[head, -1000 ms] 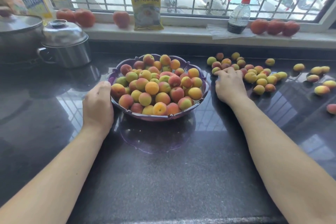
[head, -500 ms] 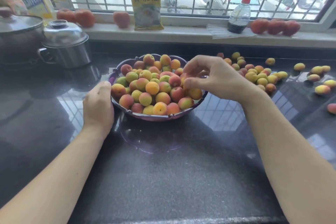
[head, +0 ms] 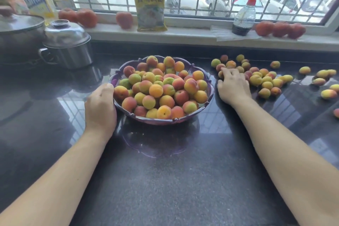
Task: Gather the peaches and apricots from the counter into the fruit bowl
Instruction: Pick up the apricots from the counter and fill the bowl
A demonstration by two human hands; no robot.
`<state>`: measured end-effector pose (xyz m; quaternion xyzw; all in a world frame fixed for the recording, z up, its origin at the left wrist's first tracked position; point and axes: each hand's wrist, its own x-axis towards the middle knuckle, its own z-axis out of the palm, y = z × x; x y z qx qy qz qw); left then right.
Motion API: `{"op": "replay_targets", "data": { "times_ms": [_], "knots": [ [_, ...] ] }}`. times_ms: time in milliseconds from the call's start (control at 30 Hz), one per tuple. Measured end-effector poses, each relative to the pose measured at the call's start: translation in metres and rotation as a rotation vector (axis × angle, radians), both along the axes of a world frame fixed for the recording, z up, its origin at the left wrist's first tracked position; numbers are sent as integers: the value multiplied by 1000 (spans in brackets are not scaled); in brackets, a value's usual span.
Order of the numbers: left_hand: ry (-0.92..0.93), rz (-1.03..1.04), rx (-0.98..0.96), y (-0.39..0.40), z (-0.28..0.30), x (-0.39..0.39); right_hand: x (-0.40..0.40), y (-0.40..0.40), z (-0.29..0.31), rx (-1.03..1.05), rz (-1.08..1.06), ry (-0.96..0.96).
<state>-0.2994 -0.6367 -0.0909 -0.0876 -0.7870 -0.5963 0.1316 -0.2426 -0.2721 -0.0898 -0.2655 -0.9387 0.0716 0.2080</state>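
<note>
Steadying the bowl [head: 211,88] by its near-left rim, the left hand [head: 100,104] curls round the edge, likely so the heaped fruit inside does not shift as more is added. The right hand [head: 233,86] lies palm-down on the loose fruit [head: 264,80] scattered on the counter [head: 165,180] just right of the bowl, fingers bent over a few pieces; whether it has any gripped I cannot tell. Many pieces remain outside.
</note>
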Motion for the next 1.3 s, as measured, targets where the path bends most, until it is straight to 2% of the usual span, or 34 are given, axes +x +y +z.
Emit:
{"op": "replay_targets", "data": {
  "times_ms": [100,267,367,467,500,567,667,733,767,867,933,967,1033,1100,1200,1300],
  "knots": [
    [-20,3,5,0,1,0,-10,-2,1,47,58,-53],
    [-33,15,14,-1,1,0,-7,4,4,-130,56,82],
    [-37,20,17,-1,1,0,-1,4,20,-362,120,200],
    [-23,11,3,0,2,1,3,-21,65,-632,336,381],
    [-25,11,6,-1,2,1,4,-34,82,-650,430,368],
    [-36,10,18,-1,3,1,7,-62,104,-600,585,218],
    [-36,0,14,0,4,2,0,-83,98,-394,622,-89],
    [-23,-2,-2,0,6,3,-2,-81,92,-388,604,-139],
    [-21,-2,-5,0,6,4,0,-78,93,-447,586,-87],
    [-8,-1,-17,0,5,4,10,-58,102,-644,408,281],
    [6,-14,-25,0,6,4,18,-36,95,-665,199,415],
    [12,-22,-32,0,7,5,23,-21,85,-565,100,388],
    [15,-28,-53,0,6,5,38,6,50,-168,-67,96],
    [8,-15,-50,0,5,3,58,23,12,56,-145,-115],
    [-19,-13,-24,0,4,2,75,27,-5,82,-189,-103],
    [-25,-22,-22,-1,5,7,78,31,-1,23,-335,-87]
  ]
}}
